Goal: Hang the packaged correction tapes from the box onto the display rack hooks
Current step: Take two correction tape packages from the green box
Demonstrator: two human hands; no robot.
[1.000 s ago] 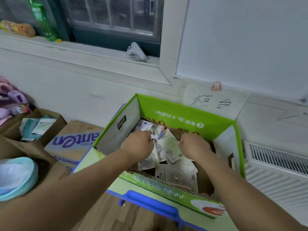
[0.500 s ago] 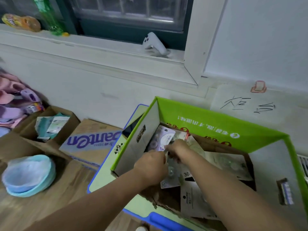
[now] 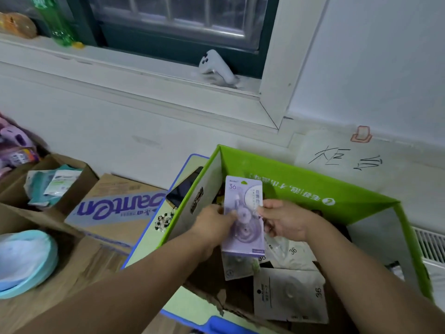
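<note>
Cardboard fills most of the view. The green box (image 3: 313, 191) stands open, its tall back flap upright behind the hands and its grey left wall just beside the left wrist. Left of the green box lies a closed brown carton (image 3: 115, 208) with purple lettering, and further left is an open carton (image 3: 79, 169) of teal packets. Well left of the green box sits a stack of pale blue bowls (image 3: 24, 259). Above and behind the green box runs a window sill (image 3: 144, 68) bearing a white controller (image 3: 216, 67) and a green bottle (image 3: 55, 22). Right of the green box shows a radiator grille (image 3: 431, 244).

Inside the green box, loose white packages (image 3: 291, 295) lie flat and overlapping. Over them, the left hand (image 3: 214, 225) and right hand (image 3: 284, 220) hold one purple correction tape package (image 3: 243, 196) upright. The left fingers (image 3: 230, 214) pinch its left edge and the right fingers (image 3: 267, 204) clamp its right edge. Against the green box's outer left wall lie a dark phone (image 3: 185, 189) and a beaded charm (image 3: 165, 220).
</note>
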